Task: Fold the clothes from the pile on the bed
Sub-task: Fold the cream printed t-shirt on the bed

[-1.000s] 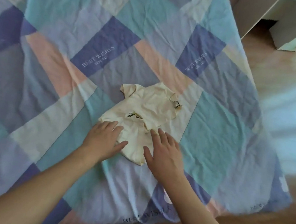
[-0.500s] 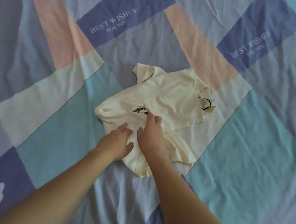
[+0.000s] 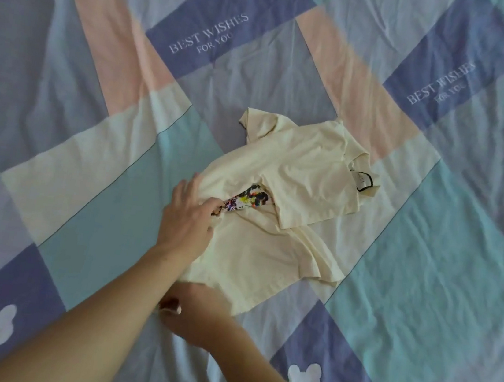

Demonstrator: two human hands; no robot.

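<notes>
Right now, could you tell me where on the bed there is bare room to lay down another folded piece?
The bedspread lies bare right of the cream T-shirt, on the teal patch, and left of the left hand, on the cream and teal patches. It is crowded at the shirt's near hem, where the right hand pinches it under the left forearm.

Printed words on the bedspread

We read "BEST WISHES FOR YOU" on two dark blue patches point(image 3: 201, 28) of the bedspread point(image 3: 429, 246), at twelve and two o'clock; the shirt's neck label point(image 3: 361, 180) stays illegible.
</notes>
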